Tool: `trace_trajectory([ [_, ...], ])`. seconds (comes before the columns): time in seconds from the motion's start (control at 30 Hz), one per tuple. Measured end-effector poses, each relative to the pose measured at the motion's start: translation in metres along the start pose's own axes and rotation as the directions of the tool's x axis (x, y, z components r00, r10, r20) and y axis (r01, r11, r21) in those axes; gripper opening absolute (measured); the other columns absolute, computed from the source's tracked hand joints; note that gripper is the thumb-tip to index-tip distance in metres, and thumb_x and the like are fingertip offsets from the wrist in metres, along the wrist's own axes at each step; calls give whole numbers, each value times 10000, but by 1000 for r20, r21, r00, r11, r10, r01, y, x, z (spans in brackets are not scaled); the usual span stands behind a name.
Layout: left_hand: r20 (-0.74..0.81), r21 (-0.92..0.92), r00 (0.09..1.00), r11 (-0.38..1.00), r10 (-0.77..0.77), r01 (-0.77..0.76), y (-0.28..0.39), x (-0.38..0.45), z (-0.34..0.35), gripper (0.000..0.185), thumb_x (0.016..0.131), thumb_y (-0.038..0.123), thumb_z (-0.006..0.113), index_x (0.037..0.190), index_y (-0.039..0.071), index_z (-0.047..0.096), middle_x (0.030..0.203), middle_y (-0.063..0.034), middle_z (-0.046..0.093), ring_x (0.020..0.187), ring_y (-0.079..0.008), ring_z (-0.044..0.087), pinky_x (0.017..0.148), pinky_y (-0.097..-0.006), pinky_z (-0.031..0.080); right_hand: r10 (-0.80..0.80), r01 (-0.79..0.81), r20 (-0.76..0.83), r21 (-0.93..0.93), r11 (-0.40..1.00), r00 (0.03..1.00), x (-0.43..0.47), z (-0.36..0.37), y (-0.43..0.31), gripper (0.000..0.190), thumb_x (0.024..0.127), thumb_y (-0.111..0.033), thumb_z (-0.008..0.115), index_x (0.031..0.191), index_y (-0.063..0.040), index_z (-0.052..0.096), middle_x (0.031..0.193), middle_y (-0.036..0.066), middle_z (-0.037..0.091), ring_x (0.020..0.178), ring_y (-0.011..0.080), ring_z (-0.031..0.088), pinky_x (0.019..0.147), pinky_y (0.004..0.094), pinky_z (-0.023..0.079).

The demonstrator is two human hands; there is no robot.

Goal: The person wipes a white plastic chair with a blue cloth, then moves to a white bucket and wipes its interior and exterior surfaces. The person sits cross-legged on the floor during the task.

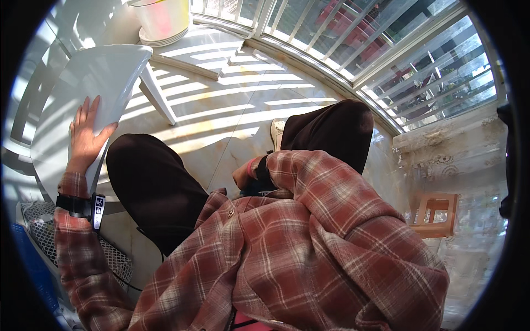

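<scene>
My left hand (85, 134) lies flat on the smooth top of a white plastic table (78, 66), fingers spread and thumb apart, with nothing in its grasp. One splayed table leg (157, 97) shows beyond the edge. Low between my knees is my right hand (243, 176), close to my lap. My forearm and a dark wrist strap (261, 169) cover part of it, so its fingers are hidden and I cannot tell if it holds anything. A black strap with a small device (98, 211) sits on my left wrist.
A pale bucket (161, 18) stands on stacked plates or lids (167, 37) at the far left. Barred windows (331, 39) line the far right. A lace curtain (447, 157) and orange-brown stool (437, 215) are at right. A netted basket (39, 215) and blue crate (31, 265) lie lower left.
</scene>
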State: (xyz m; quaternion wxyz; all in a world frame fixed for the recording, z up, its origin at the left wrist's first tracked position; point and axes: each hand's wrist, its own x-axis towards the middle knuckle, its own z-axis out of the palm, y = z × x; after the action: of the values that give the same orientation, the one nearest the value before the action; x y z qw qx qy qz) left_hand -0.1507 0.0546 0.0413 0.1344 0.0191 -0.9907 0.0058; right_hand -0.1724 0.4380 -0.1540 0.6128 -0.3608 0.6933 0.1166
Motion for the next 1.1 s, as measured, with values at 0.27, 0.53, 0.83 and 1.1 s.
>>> trace_trajectory([
  [0.27, -33, -55, 995, 994, 91, -92, -5, 4, -1, 677, 830, 506, 541, 1373, 128, 394, 1421, -211, 328, 1314, -378, 296, 1070, -456, 230, -63, 79, -89, 180, 981, 994, 18, 11, 29, 426, 744, -355, 645, 979, -1, 678, 955, 143, 673, 851, 257, 622, 769, 371, 484],
  [0.53, 86, -356, 979, 912, -187, 206, 3, -6, -10, 511, 979, 387, 353, 1375, 67, 383, 1446, -135, 325, 1346, -273, 273, 1103, -381, 208, -706, 539, 214, 510, 670, 675, 56, 27, 59, 216, 802, -166, 514, 828, 14, 632, 710, 109, 587, 667, 202, 525, 654, 349, 428],
  [0.83, 163, -262, 830, 788, -533, 557, 19, -5, -15, 482, 978, 264, 324, 1401, 33, 326, 1448, -107, 330, 1325, -234, 306, 1095, -340, 219, -460, -124, 484, 777, 617, 745, 63, 28, 55, 243, 887, -185, 469, 856, -1, 624, 754, 80, 598, 686, 190, 555, 710, 387, 438],
  [1.1, 149, -285, 846, 797, -513, 533, 12, -12, -15, 479, 949, 198, 350, 1388, 5, 339, 1449, -131, 327, 1340, -244, 294, 1102, -363, 212, -416, 58, 484, 597, 800, 770, 49, -7, 105, 343, 926, -278, 445, 975, -16, 661, 923, 84, 661, 803, 193, 579, 807, 369, 441],
])
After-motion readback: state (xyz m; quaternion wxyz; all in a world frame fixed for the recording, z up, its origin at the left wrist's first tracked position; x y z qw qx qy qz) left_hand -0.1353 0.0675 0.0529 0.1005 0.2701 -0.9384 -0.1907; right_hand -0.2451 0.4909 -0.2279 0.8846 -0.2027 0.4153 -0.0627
